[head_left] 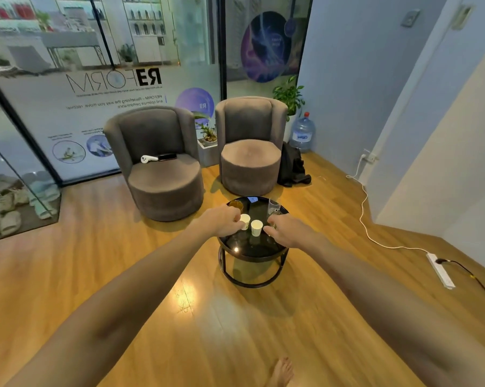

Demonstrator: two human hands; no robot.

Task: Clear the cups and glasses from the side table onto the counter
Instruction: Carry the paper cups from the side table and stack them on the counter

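Observation:
A round black side table (252, 248) carries two white paper cups, an amber glass (235, 205) at its far left and a tall clear glass (274, 205) at its far right. My left hand (224, 221) is curled against the left paper cup (245, 220), with thumb and fingers pinching its side. The other paper cup (256, 227) stands free between my hands. My right hand (287, 231) is loosely curled at the foot of the clear glass; whether it grips the glass is hidden.
Two grey round armchairs (163, 174) (251, 160) stand behind the table, with a planter between them. A white cable and power strip (439, 270) lie on the wooden floor at right. My bare foot (283, 371) shows at the bottom.

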